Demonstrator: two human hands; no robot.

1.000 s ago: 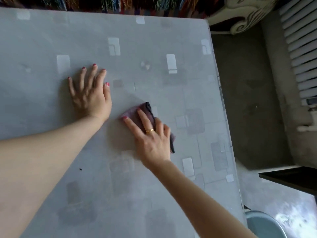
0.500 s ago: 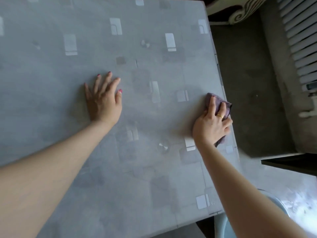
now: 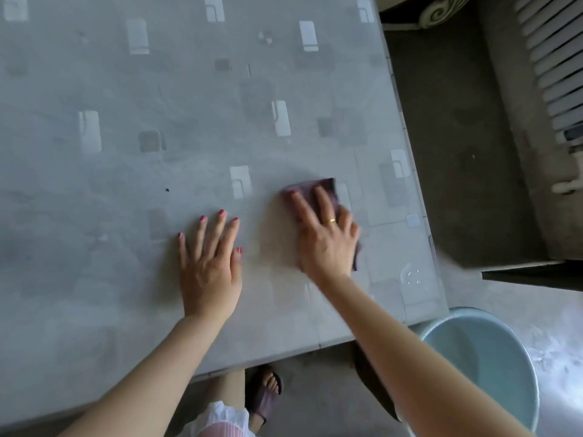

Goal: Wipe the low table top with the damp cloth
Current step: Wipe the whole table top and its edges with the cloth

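Fingers (image 3: 296,203) of the right hand (image 3: 325,244) lie straight and slightly spread on a folded purple cloth (image 3: 318,187), pressing it flat on the grey patterned bench (image 3: 157,152) — the cloth sits toward the right edge, a little in from it and nearer the near edge than the far one. Just beside it, the left hand (image 3: 209,272) rests palm down on the bare top, fingers straight and fanned, holding nothing. Off the near right corner a pale blue plastic basin (image 3: 485,351) stands on the floor — under the near edge, a sandalled foot (image 3: 265,392) shows.
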